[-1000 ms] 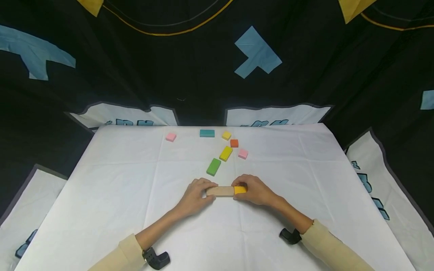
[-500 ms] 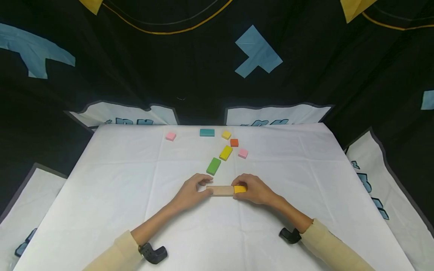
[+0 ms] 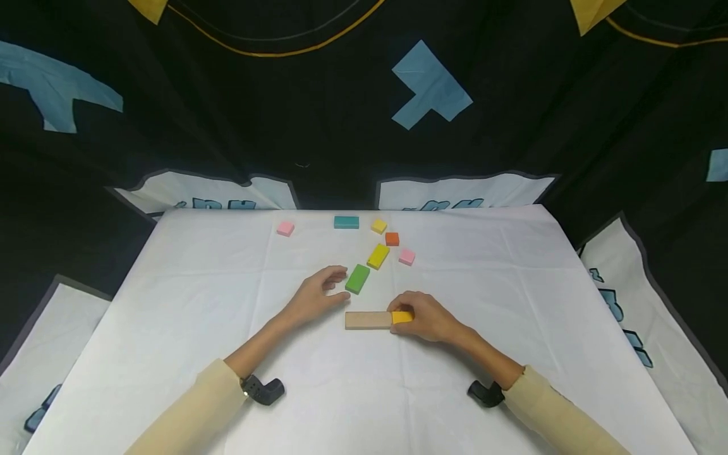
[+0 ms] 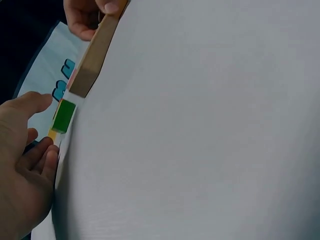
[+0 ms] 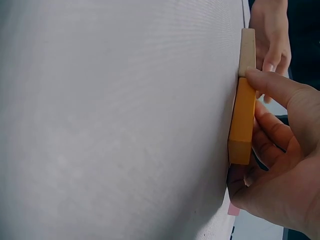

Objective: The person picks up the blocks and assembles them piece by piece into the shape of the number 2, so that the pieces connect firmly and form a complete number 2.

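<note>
The right hand (image 3: 428,319) pinches the orange block (image 3: 402,317), apparently to steady it end to end against the tan block (image 3: 368,320) on the table (image 3: 335,404); both long axes run left to right. The left hand (image 3: 314,296), thumb and fingers parted, holds nothing beside the slanting green block (image 3: 357,279).

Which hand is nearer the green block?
Left. The left hand is just left of the green block; the right hand is farther off, to its right, pinching the orange block.

Left hand (image 3: 315,296): fingers (image 4: 39,153) loosely bent | right hand (image 3: 428,318): fingers curled, pinching | forearms (image 3: 256,344) angled inward
</note>
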Available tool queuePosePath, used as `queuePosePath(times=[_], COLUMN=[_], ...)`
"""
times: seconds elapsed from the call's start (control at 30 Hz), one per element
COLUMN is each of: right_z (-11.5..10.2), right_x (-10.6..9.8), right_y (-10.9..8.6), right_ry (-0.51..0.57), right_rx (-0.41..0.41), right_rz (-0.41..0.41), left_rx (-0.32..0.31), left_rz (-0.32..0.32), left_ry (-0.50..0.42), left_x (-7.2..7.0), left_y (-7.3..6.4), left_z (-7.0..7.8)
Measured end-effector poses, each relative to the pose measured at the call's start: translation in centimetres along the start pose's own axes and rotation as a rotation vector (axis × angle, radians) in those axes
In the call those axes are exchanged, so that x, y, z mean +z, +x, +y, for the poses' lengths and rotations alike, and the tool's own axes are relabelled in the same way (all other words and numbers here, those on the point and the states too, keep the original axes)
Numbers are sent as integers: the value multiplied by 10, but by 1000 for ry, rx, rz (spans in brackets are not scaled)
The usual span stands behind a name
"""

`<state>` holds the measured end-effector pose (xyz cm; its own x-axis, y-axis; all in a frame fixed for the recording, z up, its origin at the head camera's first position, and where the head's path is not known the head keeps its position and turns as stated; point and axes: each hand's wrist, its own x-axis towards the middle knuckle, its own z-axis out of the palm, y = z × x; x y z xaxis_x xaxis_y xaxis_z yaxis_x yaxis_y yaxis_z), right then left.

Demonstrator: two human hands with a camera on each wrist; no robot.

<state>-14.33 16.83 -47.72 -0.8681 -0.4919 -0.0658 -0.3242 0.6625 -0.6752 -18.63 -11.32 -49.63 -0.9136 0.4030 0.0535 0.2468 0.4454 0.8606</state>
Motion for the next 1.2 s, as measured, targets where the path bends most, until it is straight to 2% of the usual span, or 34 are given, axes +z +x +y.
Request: queuePosePath(times=[0.33,0.67,0.87,0.97,1.2], right_z=[0,1,1,2,2], right_x=[-2,-2,-1,-1,-1], right_y=[-1,0,1,1,1], right_ry=[-10,-18,-19,-21,-23], right_rx=[-12,-14,-3,1,-7], right_rz=[-1,-8,-11,-12,-11], left_rx=[1,5,-4,-28,-57], left_rz=[-136,-232,-299,-332,-381], left_ry=[84,250,279,288,305], left_x=[-10,-13,-17,-19,-23], left_y=[24,40,46,49,56], left_z=[-5,-2,-1,-1,0])
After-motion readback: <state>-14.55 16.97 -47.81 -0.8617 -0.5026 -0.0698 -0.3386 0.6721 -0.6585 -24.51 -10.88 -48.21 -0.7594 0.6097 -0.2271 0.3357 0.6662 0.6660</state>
